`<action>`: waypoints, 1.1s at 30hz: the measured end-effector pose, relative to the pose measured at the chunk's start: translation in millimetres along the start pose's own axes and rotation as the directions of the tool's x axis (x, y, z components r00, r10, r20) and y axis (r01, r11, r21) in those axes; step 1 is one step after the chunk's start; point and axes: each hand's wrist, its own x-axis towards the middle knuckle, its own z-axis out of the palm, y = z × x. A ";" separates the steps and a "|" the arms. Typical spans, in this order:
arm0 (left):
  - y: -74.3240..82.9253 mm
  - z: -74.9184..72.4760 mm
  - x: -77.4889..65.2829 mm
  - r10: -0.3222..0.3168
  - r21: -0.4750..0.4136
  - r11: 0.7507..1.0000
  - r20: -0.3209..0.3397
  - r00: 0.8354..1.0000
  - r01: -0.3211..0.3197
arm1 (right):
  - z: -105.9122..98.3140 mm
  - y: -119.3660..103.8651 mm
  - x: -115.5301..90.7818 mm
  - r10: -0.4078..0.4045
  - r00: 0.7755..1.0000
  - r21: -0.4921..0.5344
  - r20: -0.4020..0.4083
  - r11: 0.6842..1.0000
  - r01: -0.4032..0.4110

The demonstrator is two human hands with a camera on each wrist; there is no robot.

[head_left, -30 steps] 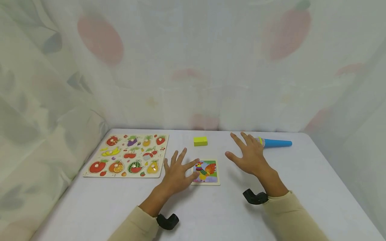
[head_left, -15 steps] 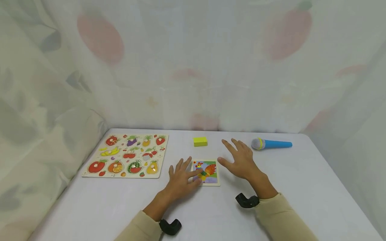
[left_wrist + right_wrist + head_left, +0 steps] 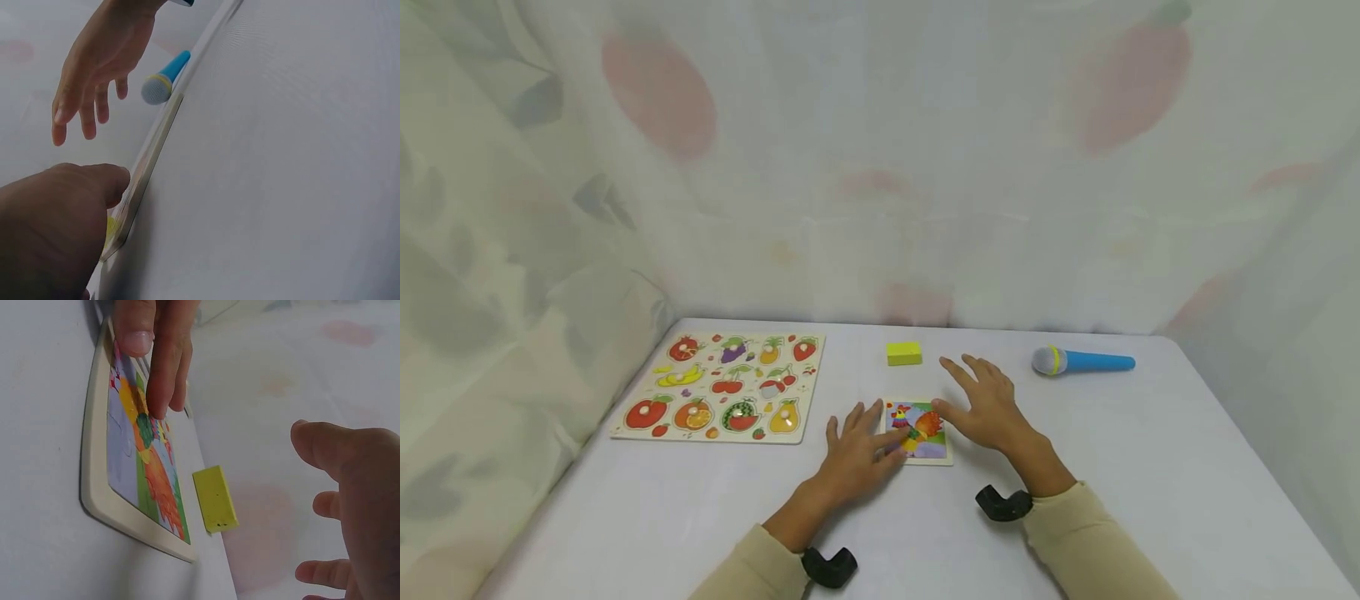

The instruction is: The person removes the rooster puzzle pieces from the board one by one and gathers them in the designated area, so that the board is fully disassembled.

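Head view — rooster picture board [image 3: 928, 433] on white table [image 3: 1157, 450], patterned curtain [image 3: 880, 242] behind.

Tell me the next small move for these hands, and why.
Probably lower the right hand to the right edge of the picture board: the left hand reaches over the board's left side, while the right hand hangs above the table, holding nothing.

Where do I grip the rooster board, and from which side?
The rooster board is probably best pinched by its pale frame, left and right edges, one hand from each side. It lies flat, but the frame's thickness offers grip. The left hand is over its left part, the right hand near its right.
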 end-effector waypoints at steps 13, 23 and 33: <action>3.8 7.8 1.9 -0.041 0.016 0.999 -0.028 0.999 0.041 | 14.5 -8.5 9.5 -0.027 0.999 0.033 0.028 0.999 0.026; 5.7 8.7 1.9 -0.046 0.029 0.998 -0.041 0.998 0.047 | 37.9 -9.3 21.6 -0.037 0.994 0.087 0.107 0.996 0.028; 5.1 4.6 2.5 -0.005 0.078 0.997 -0.070 0.998 0.011 | 54.0 -10.2 28.2 -0.078 0.991 0.089 0.109 0.994 0.068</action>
